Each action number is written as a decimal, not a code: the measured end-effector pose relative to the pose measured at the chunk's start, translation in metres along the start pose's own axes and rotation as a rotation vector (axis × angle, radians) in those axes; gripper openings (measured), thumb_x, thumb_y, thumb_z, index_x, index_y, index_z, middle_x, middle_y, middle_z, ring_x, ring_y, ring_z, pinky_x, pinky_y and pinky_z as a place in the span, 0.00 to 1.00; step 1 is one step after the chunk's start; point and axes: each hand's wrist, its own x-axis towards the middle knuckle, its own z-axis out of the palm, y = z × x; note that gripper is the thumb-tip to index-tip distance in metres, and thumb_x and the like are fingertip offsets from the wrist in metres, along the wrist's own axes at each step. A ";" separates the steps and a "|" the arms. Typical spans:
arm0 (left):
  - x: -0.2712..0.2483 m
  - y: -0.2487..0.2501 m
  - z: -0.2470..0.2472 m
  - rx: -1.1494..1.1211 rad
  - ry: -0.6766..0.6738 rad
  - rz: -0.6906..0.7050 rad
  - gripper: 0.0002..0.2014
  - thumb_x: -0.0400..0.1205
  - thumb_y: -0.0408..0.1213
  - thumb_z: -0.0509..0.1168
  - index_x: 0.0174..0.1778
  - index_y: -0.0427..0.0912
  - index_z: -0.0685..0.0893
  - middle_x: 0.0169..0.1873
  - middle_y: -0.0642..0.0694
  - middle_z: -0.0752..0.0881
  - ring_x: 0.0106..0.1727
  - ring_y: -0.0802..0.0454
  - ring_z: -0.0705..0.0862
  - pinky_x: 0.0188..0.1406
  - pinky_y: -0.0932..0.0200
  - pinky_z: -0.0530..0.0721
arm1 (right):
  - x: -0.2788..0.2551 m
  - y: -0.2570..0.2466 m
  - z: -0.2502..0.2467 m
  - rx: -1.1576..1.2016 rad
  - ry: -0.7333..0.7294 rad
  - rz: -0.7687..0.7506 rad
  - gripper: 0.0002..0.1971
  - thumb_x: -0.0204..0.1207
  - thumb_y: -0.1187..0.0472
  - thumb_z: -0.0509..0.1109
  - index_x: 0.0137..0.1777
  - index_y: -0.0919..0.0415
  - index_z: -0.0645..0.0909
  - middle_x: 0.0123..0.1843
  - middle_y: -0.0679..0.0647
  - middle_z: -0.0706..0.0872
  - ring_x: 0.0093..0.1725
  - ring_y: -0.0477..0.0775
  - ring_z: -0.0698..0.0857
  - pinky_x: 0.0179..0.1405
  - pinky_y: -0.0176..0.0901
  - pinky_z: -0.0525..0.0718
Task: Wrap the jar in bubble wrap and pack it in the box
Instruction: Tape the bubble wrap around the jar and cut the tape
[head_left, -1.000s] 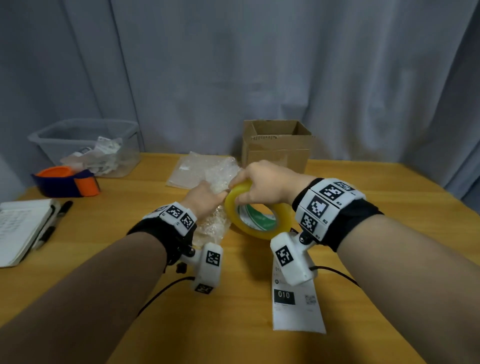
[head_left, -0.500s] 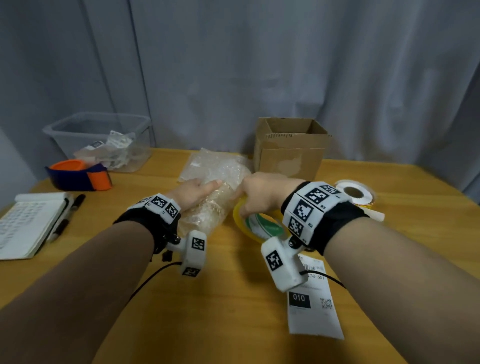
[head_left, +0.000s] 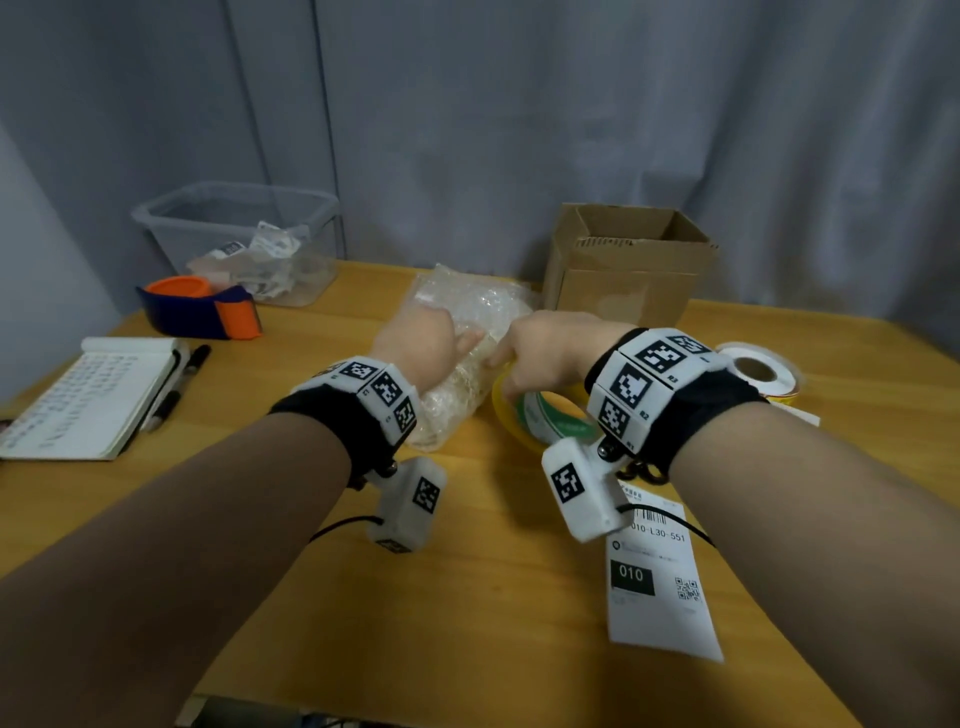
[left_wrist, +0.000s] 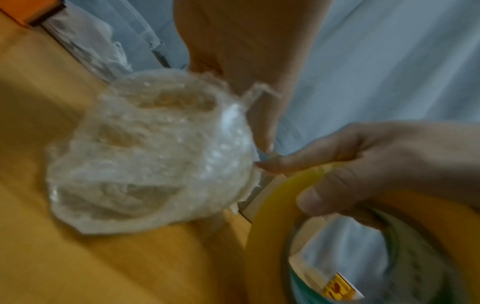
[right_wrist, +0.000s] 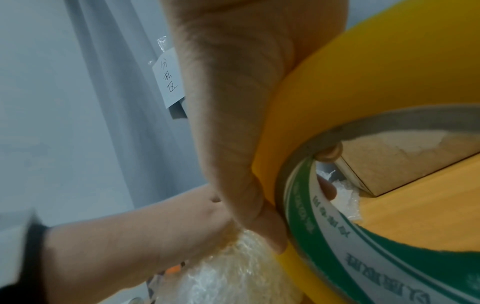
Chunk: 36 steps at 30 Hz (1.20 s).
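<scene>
The jar (head_left: 457, 384) lies on its side mid-table, fully covered in bubble wrap (left_wrist: 150, 154), which also shows in the right wrist view (right_wrist: 233, 277). My left hand (head_left: 421, 343) rests on top of it with fingers fairly straight; its thumb (left_wrist: 265, 142) lies beside the wrap. My right hand (head_left: 545, 348) grips a yellow tape roll (head_left: 540, 415) just right of the jar, thumb over the rim (left_wrist: 267, 246), and its index finger touches the wrap. The open cardboard box (head_left: 623, 280) stands behind the hands.
More loose bubble wrap (head_left: 467, 291) lies behind the jar. At the back left stand a clear bin (head_left: 234, 228) and a blue-orange tape dispenser (head_left: 202, 306). A notebook (head_left: 88, 395) with pens is left, a label roll (head_left: 758, 369) right, a shipping label (head_left: 660, 582) near.
The tape roll has come down from in front of the wrap to the table beside the jar. My left hand went from clutching the wrap to lying along it.
</scene>
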 end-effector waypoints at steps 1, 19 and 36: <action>-0.002 0.003 0.002 0.015 -0.012 -0.008 0.30 0.84 0.58 0.50 0.50 0.31 0.80 0.39 0.39 0.81 0.38 0.46 0.77 0.35 0.54 0.71 | 0.001 0.000 0.000 0.002 0.002 -0.003 0.25 0.69 0.49 0.71 0.69 0.42 0.78 0.61 0.47 0.83 0.55 0.53 0.81 0.53 0.48 0.82; 0.001 -0.005 0.019 -0.292 -0.138 -0.139 0.54 0.71 0.71 0.61 0.78 0.28 0.57 0.73 0.33 0.72 0.69 0.38 0.76 0.58 0.53 0.76 | -0.018 0.042 0.036 0.683 0.396 -0.018 0.25 0.67 0.39 0.74 0.63 0.46 0.83 0.69 0.49 0.82 0.70 0.49 0.77 0.69 0.42 0.73; 0.040 0.051 -0.035 -0.145 -0.197 0.343 0.45 0.72 0.64 0.67 0.79 0.44 0.60 0.71 0.44 0.76 0.67 0.45 0.78 0.66 0.51 0.75 | -0.058 0.052 0.027 1.147 0.087 0.049 0.18 0.79 0.49 0.67 0.59 0.61 0.72 0.42 0.61 0.85 0.27 0.51 0.85 0.21 0.39 0.84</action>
